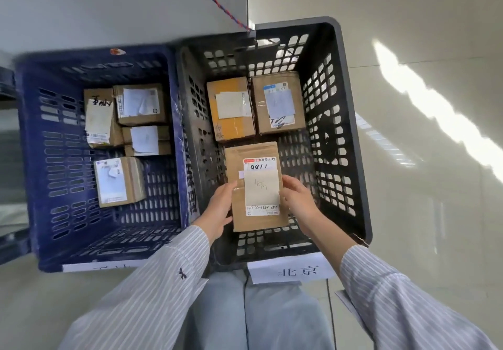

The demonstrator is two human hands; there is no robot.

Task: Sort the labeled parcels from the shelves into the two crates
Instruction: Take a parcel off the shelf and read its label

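Over black lattice crate [330, 142]: left hand [217, 211], right hand [298, 202] grip flat cardboard parcel [258, 221].

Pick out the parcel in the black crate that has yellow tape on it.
The back-left parcel in the black crate: broad yellow tape covers its top. The back-right parcel and the near parcel are plain brown.

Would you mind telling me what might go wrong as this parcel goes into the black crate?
The left hand and right hand hold the parcel only by its side edges, so it might slip and drop hard into the crate. Its handwritten note is hard to read; if it doesn't match the crate's sign, the parcel may be mis-sorted.
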